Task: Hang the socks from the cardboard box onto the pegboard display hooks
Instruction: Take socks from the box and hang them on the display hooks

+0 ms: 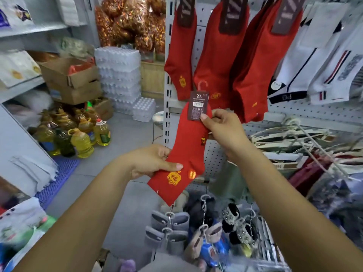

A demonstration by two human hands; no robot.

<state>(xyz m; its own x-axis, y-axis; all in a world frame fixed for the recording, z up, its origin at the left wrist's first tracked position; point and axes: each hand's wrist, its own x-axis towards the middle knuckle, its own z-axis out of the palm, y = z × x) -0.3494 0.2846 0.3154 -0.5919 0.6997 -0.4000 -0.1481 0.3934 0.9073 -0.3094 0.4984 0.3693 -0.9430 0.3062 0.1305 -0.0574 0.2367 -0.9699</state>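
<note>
One red sock (188, 146) is held up in front of the pegboard (314, 109), stretched slantwise between two hands. The right hand (222, 128) pinches its upper end, thumb pressed on the lower right corner of the brown label (199, 106), the other fingers curled behind. A single red plastic hook (202, 86) sticks up from that label, free of any peg. The left hand (153, 161) pinches the foot end, thumb flat on top beside the gold emblem, fingers underneath. Above, three bunches of hanging red socks (214, 55) fill the board's upper edge, with white striped socks (306, 61) to their right. Two stacked cardboard boxes (68, 79) sit well apart at the left.
</note>
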